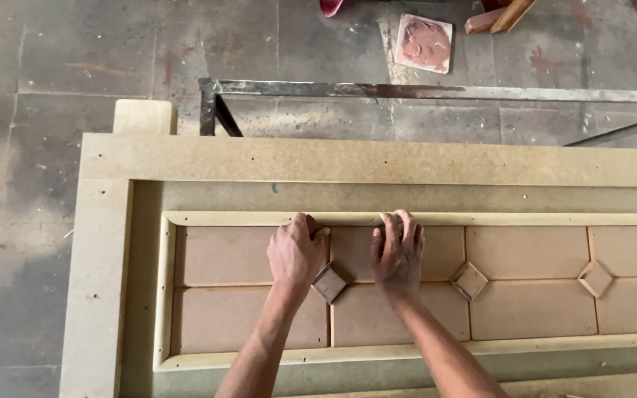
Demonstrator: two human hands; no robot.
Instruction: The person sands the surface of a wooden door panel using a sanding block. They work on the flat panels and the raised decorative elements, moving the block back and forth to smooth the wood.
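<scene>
A long fibreboard door panel (377, 162) lies flat below me, with a pale moulding frame around brown inset panels. My left hand (295, 252) rests on the brown inset with its fingers curled near the thin vertical strip (329, 324). Right beside its thumb a small diamond-shaped wooden block (329, 284) sits slightly raised and tilted. My right hand (397, 250) presses flat on the neighbouring inset, fingertips at the upper moulding (481, 219). Neither hand grips anything that I can see. Two more diamond blocks (470, 281) (596, 278) lie seated further right.
A dark metal frame (407, 91) stands on the stained concrete floor beyond the panel. A square tile with reddish paste (423, 43) and wood offcuts (499, 16) lie at the top. A pale wooden block (144, 116) pokes out at the panel's upper left corner.
</scene>
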